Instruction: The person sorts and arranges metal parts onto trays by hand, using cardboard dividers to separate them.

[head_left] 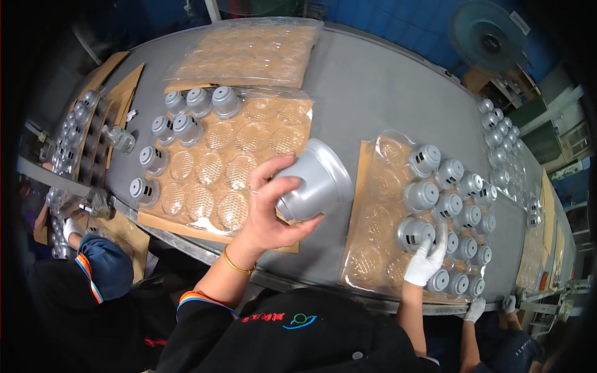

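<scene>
Raised over the grey table, a silver metal cup-shaped housing [316,180] is gripped in my bare left hand [273,205], its fingers and thumb wrapped round the side. Below that wrist sits a gold bangle. My right hand [427,261], in a white glove, reaches into the right-hand clear plastic tray [376,217]. Its fingers close around the side of another silver housing [414,234], which still stands in the tray with a dark patch on its side. Several similar housings [449,205] stand in rows beyond it.
On the left, another clear tray [249,168] over brown cardboard carries several housings [199,102] along its far and left sides. Stacked trays [245,53] lie behind it. A glass jar [118,138] stands left. Co-workers' gloved hands [475,309] rest at the right edge. A fan [488,37] stands far right.
</scene>
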{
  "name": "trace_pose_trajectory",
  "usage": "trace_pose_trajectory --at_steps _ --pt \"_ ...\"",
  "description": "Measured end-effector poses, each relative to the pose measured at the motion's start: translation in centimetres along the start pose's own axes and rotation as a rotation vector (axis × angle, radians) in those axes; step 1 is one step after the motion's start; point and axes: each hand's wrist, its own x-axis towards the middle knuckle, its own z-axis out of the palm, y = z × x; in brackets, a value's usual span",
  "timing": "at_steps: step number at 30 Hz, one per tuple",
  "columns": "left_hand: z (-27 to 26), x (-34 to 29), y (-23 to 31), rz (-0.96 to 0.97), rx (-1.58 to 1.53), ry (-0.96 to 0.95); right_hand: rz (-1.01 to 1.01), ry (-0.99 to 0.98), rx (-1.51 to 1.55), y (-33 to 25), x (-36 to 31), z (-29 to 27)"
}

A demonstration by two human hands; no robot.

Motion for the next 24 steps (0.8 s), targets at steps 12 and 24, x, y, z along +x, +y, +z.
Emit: trace_pose_trajectory --at_steps 12,24 --pt "-0.6 0.7 0.5 0.070 0.040 -0.172 0.478 -0.544 1.121 -9.9 2.5 2.0" --pt "-25.7 -11.3 -15.0 -1.048 1.626 0.139 1.098 -0.476 1.804 -8.0 3.6 1.7"
